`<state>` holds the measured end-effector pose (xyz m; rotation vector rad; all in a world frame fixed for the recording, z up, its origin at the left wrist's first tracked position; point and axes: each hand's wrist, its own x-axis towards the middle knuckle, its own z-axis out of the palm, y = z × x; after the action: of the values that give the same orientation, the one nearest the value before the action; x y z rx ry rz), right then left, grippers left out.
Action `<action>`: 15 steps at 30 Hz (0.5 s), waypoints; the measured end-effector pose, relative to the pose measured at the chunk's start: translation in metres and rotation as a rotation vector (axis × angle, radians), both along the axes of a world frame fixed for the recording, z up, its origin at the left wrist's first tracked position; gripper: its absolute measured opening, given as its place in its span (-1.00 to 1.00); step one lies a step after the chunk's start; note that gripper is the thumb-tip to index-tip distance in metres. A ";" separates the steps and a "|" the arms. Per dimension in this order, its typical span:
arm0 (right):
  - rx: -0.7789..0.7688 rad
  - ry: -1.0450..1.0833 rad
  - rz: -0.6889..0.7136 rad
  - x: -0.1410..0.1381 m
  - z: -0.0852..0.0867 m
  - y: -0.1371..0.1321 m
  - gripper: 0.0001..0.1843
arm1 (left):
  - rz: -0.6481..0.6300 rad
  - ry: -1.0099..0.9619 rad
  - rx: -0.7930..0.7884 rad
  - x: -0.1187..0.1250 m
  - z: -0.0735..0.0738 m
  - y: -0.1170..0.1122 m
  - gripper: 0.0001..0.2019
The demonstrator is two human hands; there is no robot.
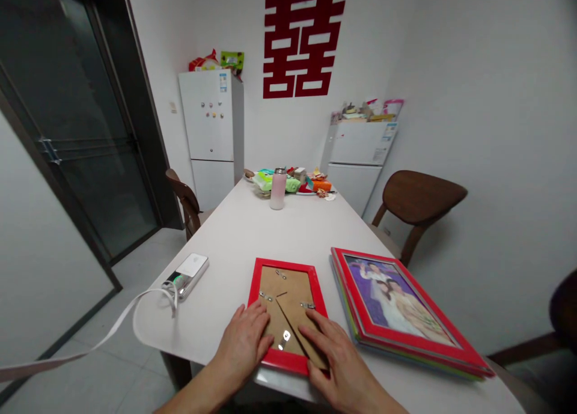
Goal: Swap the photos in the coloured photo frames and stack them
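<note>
A red picture frame [285,361] lies face down near the table's front edge, its brown backboard [288,282] upward. Metal clips sit around the backboard, and a slanting stand leg [295,330] lies against it. My left hand [241,342] grips the frame's lower left side, fingers curled over the edge and thumb on the backboard. At the lower right corner, my right hand [336,357] holds the frame, with fingertips on the backboard and stand leg and the thumb low by the rim. The frame's front is hidden.
To the right is a stack of framed pictures [396,294], a wedding photo on top. A grey-white device [187,276] with a pale strap [121,318] lies left. Farther back on the table [225,234] stand a pink bottle [278,188] and assorted packages [311,179]. Chairs flank the table.
</note>
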<state>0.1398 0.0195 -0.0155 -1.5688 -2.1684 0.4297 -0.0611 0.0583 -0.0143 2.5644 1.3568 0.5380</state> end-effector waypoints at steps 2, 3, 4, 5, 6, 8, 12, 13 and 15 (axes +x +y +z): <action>0.032 -0.005 0.007 -0.002 -0.002 0.001 -0.49 | -0.014 0.007 -0.028 0.000 0.005 -0.002 -0.70; 0.048 -0.005 0.012 -0.003 -0.002 0.002 -0.50 | -0.039 0.008 -0.046 0.000 0.008 -0.004 -0.66; 0.062 -0.004 0.020 -0.004 -0.002 0.004 -0.50 | -0.068 0.007 -0.067 0.000 0.010 -0.006 -0.59; 0.072 -0.001 0.026 -0.004 -0.002 0.006 -0.51 | -0.092 0.004 -0.089 0.000 0.012 -0.007 -0.51; 0.080 0.001 0.024 -0.005 -0.001 0.009 -0.52 | -0.106 0.002 -0.109 -0.001 0.013 -0.009 -0.46; 0.099 -0.002 -0.024 -0.006 0.004 0.018 -0.57 | -0.099 -0.002 -0.133 -0.002 0.013 -0.009 -0.45; 0.109 -0.093 -0.185 -0.010 0.017 0.040 -0.68 | -0.132 -0.012 -0.111 -0.007 0.005 -0.005 -0.62; 0.099 -0.112 -0.211 -0.010 0.019 0.044 -0.69 | -0.153 -0.017 -0.096 -0.008 0.002 -0.003 -0.66; 0.074 -0.124 -0.258 -0.011 0.020 0.051 -0.69 | -0.192 -0.019 -0.066 -0.011 -0.004 0.001 -0.72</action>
<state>0.1285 0.0706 0.0046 -1.8445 -2.0060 0.1725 -0.0721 0.0592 -0.0178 2.5921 1.0876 0.4741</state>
